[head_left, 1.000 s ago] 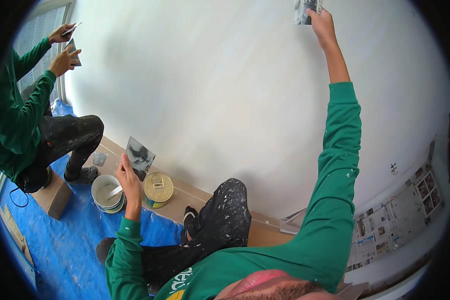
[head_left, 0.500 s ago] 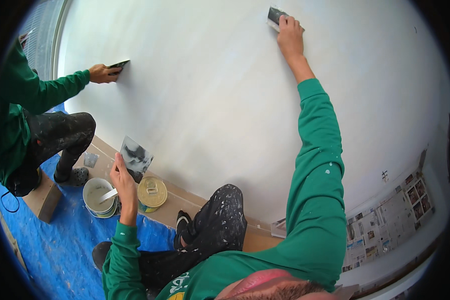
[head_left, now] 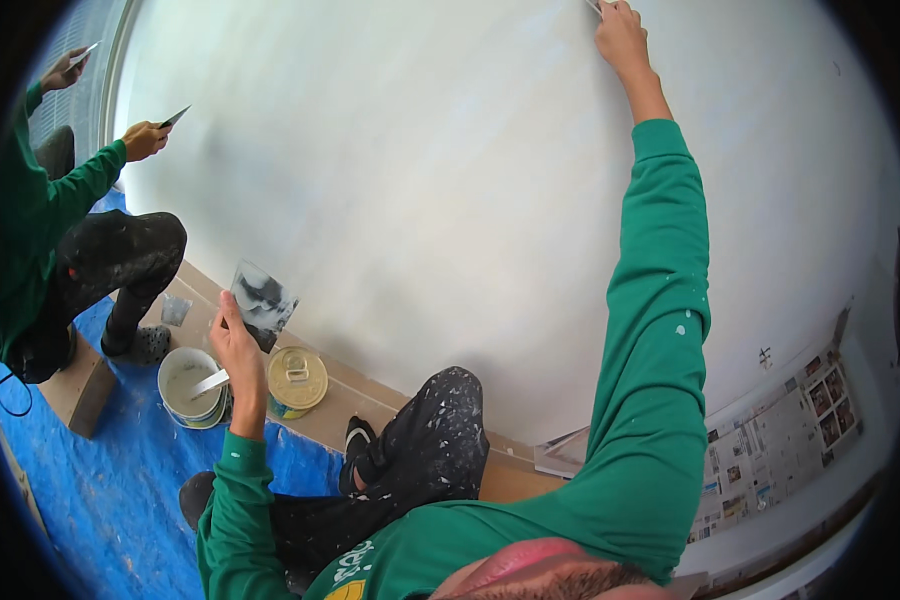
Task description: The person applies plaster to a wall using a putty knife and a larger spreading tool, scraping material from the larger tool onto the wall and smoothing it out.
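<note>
My right hand (head_left: 622,38) is raised high against the white wall (head_left: 440,190), gripping a putty knife (head_left: 591,6) that is mostly cut off at the top edge. Low on the left, my left hand (head_left: 238,345) is closed on a square metal blade (head_left: 264,297) smeared with white filler. Below it are an open bucket (head_left: 185,380) with a white stick (head_left: 212,382) in it and a lidded yellow tin (head_left: 297,378).
A co-worker (head_left: 50,220) in green crouches at left by the window, a blade in each hand, near a wooden block (head_left: 77,395). A blue sheet (head_left: 100,490) and brown board (head_left: 340,385) cover the floor; newspapers (head_left: 770,450) lie at right.
My right hand moved down and left, then back up and right. The co-worker's blade went to the wall, then pulled back left. My left hand shifted slightly left in view.
</note>
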The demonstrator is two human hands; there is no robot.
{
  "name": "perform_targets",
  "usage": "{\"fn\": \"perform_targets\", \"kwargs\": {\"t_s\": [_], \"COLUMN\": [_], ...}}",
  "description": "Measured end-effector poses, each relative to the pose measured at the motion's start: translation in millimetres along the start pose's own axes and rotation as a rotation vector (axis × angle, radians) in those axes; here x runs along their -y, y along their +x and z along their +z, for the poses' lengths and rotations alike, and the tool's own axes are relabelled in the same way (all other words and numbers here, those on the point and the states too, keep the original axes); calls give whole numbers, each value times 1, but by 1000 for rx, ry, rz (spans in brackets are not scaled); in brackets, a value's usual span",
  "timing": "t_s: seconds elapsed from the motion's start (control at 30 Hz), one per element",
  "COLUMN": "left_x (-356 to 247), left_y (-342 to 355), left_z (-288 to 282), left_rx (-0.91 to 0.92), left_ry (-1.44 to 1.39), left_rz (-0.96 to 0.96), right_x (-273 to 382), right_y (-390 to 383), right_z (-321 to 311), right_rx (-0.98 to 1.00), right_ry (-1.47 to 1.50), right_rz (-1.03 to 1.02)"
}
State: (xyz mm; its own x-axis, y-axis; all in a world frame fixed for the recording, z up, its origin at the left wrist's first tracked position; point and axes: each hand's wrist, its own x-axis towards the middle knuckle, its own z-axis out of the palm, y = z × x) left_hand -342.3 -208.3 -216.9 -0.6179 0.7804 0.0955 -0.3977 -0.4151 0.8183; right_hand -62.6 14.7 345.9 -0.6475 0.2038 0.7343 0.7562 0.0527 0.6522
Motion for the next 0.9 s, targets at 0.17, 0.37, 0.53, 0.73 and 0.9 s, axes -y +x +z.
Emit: {"fn": "perform_targets", "kwargs": {"t_s": [0.17, 0.37, 0.53, 0.73, 0.9], "left_x": [3, 3, 5, -9, 1], "left_y": [5, 6, 6, 1, 3], "left_z": [-7, -2, -3, 2, -6], "left_rx": [-13, 5, -12, -41, -46], "left_ry": [-23, -58, -38, -30, 0], "left_rz": [-1, -62, -28, -17, -38], "right_x": [61, 152, 206, 271, 322], "right_y": [-63, -145, -210, -290, -350], "right_z": [32, 44, 48, 65, 71], "right_rx": [65, 124, 205, 317, 406], "right_ry": [-29, 57, 100, 161, 241], "right_rz": [-32, -14, 36, 59, 105]}}
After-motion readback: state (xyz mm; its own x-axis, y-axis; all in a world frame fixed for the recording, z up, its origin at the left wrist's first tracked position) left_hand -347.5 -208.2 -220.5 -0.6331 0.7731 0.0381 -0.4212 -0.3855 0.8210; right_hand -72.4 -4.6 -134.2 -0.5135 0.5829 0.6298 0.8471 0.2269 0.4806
